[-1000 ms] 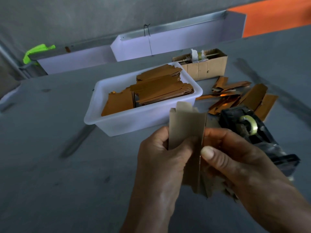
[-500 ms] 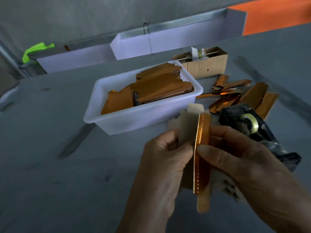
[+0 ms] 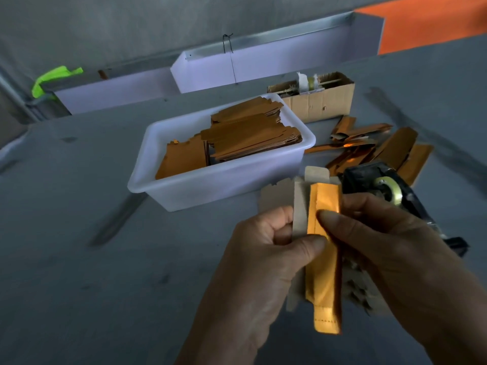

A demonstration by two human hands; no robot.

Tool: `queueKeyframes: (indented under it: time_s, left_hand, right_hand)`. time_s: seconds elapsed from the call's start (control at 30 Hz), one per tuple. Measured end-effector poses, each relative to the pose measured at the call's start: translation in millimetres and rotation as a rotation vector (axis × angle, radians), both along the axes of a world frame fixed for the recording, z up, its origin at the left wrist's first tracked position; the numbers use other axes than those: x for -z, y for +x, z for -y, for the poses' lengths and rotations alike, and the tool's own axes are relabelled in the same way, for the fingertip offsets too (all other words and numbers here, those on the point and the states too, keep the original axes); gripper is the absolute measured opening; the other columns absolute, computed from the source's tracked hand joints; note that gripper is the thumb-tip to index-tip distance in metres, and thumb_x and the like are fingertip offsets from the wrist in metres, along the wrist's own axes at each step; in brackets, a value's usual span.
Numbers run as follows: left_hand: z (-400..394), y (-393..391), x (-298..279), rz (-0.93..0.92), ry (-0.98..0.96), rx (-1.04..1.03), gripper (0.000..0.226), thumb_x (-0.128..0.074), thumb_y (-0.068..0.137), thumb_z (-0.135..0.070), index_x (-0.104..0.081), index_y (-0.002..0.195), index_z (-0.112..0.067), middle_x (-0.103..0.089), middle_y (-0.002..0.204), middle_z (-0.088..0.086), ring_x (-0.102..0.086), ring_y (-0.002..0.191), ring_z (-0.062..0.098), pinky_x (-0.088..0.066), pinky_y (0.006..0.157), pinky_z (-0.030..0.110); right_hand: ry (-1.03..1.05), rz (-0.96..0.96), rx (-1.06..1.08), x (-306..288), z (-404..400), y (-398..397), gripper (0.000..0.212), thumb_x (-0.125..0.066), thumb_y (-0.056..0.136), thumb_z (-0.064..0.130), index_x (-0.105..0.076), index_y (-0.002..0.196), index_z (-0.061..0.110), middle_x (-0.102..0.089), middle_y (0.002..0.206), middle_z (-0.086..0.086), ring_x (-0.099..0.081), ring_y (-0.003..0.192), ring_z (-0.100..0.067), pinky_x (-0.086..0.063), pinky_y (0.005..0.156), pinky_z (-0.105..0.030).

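My left hand point(image 3: 266, 248) and right hand point(image 3: 374, 241) both pinch a flat, shiny gold-faced grey cardboard carton blank point(image 3: 322, 259), held upright.

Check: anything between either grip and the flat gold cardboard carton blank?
Nothing visible. The left grip and right grip both pinch the flat gold-faced cardboard carton blank directly, thumbs on its gold panel. The black tape dispenser sits behind the right grip.
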State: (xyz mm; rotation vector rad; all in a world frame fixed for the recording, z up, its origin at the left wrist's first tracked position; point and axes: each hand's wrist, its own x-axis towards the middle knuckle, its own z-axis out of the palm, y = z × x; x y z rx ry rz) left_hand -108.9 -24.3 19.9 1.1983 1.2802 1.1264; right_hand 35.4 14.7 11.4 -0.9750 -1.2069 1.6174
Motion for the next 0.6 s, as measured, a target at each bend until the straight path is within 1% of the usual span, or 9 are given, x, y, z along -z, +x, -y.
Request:
queueKeyframes:
  time_s: [0.07, 0.13, 0.2, 0.23, 0.3, 0.37, 0.47, 0.53, 0.6]
  left_hand:
    - [0, 1, 1, -0.009, -0.007, 0.018, 0.027, -0.064, 0.075, -0.026, -0.073, 0.1, -0.032, -0.076, 0.094, -0.006, -0.071, 0.093, 0.011, -0.052, 0.087, 0.034]
    - [2, 3, 3, 0.003, -0.007, 0.015, 0.026, -0.066, 0.074, -0.027, -0.072, 0.098, -0.033, -0.076, 0.093, -0.006, -0.072, 0.09, 0.01, -0.054, 0.08, 0.03]
    - [5, 9, 6, 0.027, -0.013, 0.002, 0.027, -0.069, 0.07, -0.024, -0.071, 0.095, -0.032, -0.076, 0.091, -0.003, -0.072, 0.085, 0.011, -0.054, 0.072, 0.025]
    - [6, 11, 8, 0.03, -0.02, -0.01, 0.028, -0.07, 0.068, -0.021, -0.071, 0.094, -0.03, -0.076, 0.09, -0.001, -0.072, 0.084, 0.013, -0.055, 0.071, 0.025]
    - [7, 13, 12, 0.03, -0.028, -0.029, 0.029, -0.071, 0.065, -0.018, -0.071, 0.093, -0.028, -0.076, 0.087, 0.0, -0.073, 0.082, 0.014, -0.056, 0.071, 0.026]
    - [7, 14, 12, 0.019, -0.024, -0.019, 0.028, -0.071, 0.065, -0.018, -0.071, 0.092, -0.027, -0.076, 0.086, 0.0, -0.072, 0.08, 0.013, -0.056, 0.071, 0.026]
    - [8, 16, 8, -0.03, 0.029, -0.016, 0.019, -0.067, 0.073, -0.026, -0.073, 0.091, -0.029, -0.075, 0.08, -0.005, -0.068, 0.072, 0.005, -0.052, 0.066, 0.02]
    - [9, 17, 10, -0.132, 0.081, -0.114, 0.011, -0.066, 0.084, -0.035, -0.075, 0.092, -0.034, -0.072, 0.076, -0.011, -0.064, 0.07, -0.001, -0.049, 0.065, 0.019]
    - [8, 18, 15, -0.223, 0.104, -0.275, 0.012, -0.066, 0.088, -0.035, -0.076, 0.094, -0.032, -0.071, 0.08, -0.01, -0.066, 0.075, 0.0, -0.05, 0.069, 0.021]
  right_hand:
    - [-0.021, -0.013, 0.041, 0, 1, -2, 0.016, -0.067, 0.065, 0.031, -0.072, 0.073, 0.018, -0.07, 0.071, -0.007, -0.067, 0.06, -0.019, -0.054, 0.051, -0.026]
    - [-0.022, 0.019, 0.107, 1, 0, -5, 0.019, -0.066, 0.065, 0.036, -0.07, 0.069, 0.018, -0.067, 0.066, -0.005, -0.064, 0.055, -0.016, -0.051, 0.046, -0.024]
    - [-0.002, 0.059, 0.155, 2, -1, -6, 0.025, -0.064, 0.065, 0.042, -0.067, 0.07, 0.017, -0.064, 0.063, -0.004, -0.061, 0.055, -0.017, -0.049, 0.048, -0.028]
    - [0.005, 0.072, 0.16, 1, -1, -6, 0.028, -0.063, 0.066, 0.045, -0.066, 0.07, 0.017, -0.063, 0.062, -0.003, -0.06, 0.055, -0.018, -0.049, 0.05, -0.029]
    - [0.019, 0.08, 0.132, 1, -1, -7, 0.029, -0.06, 0.068, 0.046, -0.069, 0.077, 0.02, -0.067, 0.065, 0.001, -0.064, 0.058, -0.016, -0.051, 0.051, -0.026]
    - [0.031, 0.072, 0.1, 1, -1, -7, 0.027, -0.06, 0.069, 0.043, -0.072, 0.086, 0.025, -0.073, 0.075, 0.0, -0.07, 0.066, -0.015, -0.053, 0.053, -0.022]
    - [0.023, 0.073, 0.123, 3, -2, -7, 0.028, -0.061, 0.067, 0.041, -0.073, 0.088, 0.028, -0.073, 0.075, -0.001, -0.071, 0.066, -0.015, -0.051, 0.053, -0.023]
    - [0.021, 0.071, 0.148, 4, -1, -7, 0.029, -0.062, 0.066, 0.042, -0.073, 0.089, 0.029, -0.073, 0.076, -0.002, -0.071, 0.067, -0.019, -0.053, 0.053, -0.025]
    - [0.029, 0.076, 0.16, 5, -1, -7, 0.03, -0.062, 0.064, 0.044, -0.073, 0.088, 0.03, -0.073, 0.078, -0.005, -0.071, 0.072, -0.024, -0.056, 0.061, -0.034]
